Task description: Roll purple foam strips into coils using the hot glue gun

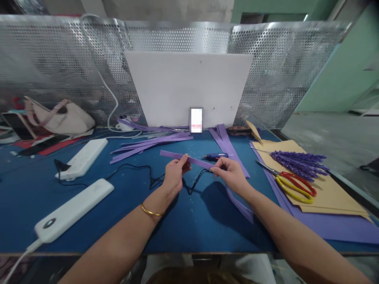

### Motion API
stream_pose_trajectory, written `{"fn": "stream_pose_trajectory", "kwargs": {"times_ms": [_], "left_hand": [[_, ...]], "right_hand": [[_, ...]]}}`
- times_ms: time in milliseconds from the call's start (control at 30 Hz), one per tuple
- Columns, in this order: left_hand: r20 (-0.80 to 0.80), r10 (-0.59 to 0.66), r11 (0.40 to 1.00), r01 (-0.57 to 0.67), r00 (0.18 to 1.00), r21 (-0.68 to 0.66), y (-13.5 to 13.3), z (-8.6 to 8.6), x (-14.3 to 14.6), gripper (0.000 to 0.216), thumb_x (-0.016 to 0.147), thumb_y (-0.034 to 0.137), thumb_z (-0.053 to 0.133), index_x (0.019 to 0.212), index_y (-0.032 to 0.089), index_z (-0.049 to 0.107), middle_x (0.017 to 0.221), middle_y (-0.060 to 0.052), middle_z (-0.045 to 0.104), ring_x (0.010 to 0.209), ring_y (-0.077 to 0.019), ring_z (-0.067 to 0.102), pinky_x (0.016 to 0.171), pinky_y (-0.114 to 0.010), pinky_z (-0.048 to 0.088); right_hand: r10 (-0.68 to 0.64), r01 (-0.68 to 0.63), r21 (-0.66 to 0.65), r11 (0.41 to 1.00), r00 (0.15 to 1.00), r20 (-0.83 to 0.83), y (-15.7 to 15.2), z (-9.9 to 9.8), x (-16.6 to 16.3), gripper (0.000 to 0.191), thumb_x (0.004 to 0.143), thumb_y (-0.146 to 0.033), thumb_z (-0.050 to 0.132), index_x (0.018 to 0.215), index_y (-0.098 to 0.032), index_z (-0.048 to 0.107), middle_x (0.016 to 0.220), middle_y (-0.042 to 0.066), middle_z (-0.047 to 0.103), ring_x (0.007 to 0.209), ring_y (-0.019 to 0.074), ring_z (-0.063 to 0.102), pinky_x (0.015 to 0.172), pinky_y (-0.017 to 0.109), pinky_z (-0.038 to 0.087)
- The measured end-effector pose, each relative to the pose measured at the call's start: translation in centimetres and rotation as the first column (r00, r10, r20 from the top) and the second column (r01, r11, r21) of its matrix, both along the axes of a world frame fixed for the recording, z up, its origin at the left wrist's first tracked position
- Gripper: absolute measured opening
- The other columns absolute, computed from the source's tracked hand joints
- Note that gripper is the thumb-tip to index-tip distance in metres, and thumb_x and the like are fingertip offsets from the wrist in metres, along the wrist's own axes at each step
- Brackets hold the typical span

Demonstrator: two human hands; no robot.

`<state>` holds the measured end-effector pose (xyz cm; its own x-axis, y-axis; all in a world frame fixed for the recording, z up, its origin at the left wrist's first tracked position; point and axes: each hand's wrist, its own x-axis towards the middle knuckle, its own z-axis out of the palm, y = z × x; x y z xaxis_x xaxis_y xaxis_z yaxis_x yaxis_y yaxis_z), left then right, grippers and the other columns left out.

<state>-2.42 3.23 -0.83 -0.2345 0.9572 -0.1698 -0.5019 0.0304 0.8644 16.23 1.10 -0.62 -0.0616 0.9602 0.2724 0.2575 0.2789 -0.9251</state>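
A long purple strip (197, 161) is held between both hands above the blue table (124, 213). My left hand (174, 173) pinches it near its left part, thumb and fingers closed on it. My right hand (229, 172) pinches the strip further right, and the strip's tail (241, 207) hangs down under that wrist. A blue glue gun (215, 157) lies just behind my right hand, its black cord (154, 179) running under my hands.
Purple strips (151, 144) lie at the back centre. Red-and-yellow scissors (291, 184) and a purple fringed bundle (299, 161) rest on brown paper (325, 193) at right. Two white power strips (74, 209) lie at left, a bag (59, 116) beyond. A perforated metal screen (59, 63) and white board (189, 86) stand behind.
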Motion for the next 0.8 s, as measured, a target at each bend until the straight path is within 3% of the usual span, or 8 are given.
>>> {"fn": "stream_pose_trajectory", "kwargs": {"times_ms": [133,300,467,667,800], "left_hand": [[0.077,-0.044,0.998,0.048,0.996,-0.048,0.2,0.1,-0.3,0.037,0.059,0.034,0.091,0.064,0.012,0.062,0.060,-0.001,0.063,0.057,-0.0114,0.059,0.056,-0.024,0.049],[0.133,0.075,0.996,-0.067,0.988,-0.064,0.6,0.5,-1.1,0.028,0.063,0.024,0.089,0.068,0.012,0.064,0.063,0.000,0.065,0.055,-0.0079,0.057,0.056,-0.020,0.048],[0.159,0.045,0.995,-0.030,0.986,-0.098,0.9,0.5,-1.6,0.022,0.072,0.027,0.084,0.074,0.013,0.068,0.062,0.001,0.062,0.053,-0.0078,0.058,0.051,-0.019,0.047],[0.141,0.208,0.976,-0.196,0.968,-0.098,1.7,0.2,-2.6,0.024,0.063,0.018,0.087,0.072,0.015,0.065,0.063,0.005,0.061,0.049,-0.0042,0.053,0.049,-0.016,0.043],[0.152,0.187,0.980,-0.174,0.970,-0.097,1.7,0.4,-2.7,0.017,0.070,0.020,0.084,0.076,0.014,0.069,0.061,0.004,0.060,0.047,-0.0036,0.051,0.047,-0.015,0.041]], "right_hand": [[-0.008,0.008,-0.009,1.000,1.000,-0.028,0.3,-0.2,0.2,0.026,0.072,-0.038,0.071,0.059,-0.022,0.054,0.054,-0.002,0.056,0.054,0.0139,0.046,0.056,0.030,0.035],[-0.018,0.017,-0.024,1.000,0.999,-0.046,0.8,-0.3,0.4,0.026,0.069,-0.039,0.072,0.059,-0.022,0.055,0.053,-0.002,0.056,0.053,0.0138,0.046,0.056,0.030,0.036],[-0.024,0.021,-0.031,0.999,0.997,-0.070,1.0,-0.4,0.7,0.026,0.070,-0.037,0.072,0.059,-0.022,0.055,0.053,-0.002,0.056,0.054,0.0138,0.047,0.058,0.030,0.037],[-0.043,0.042,-0.021,0.999,0.998,-0.054,1.3,-0.5,1.0,0.024,0.071,-0.036,0.071,0.060,-0.021,0.055,0.054,-0.003,0.055,0.055,0.0134,0.046,0.058,0.030,0.037],[-0.055,0.054,-0.021,0.998,0.996,-0.065,1.5,-0.4,1.2,0.024,0.070,-0.036,0.071,0.060,-0.021,0.054,0.054,-0.003,0.055,0.055,0.0134,0.046,0.058,0.030,0.037]]}}
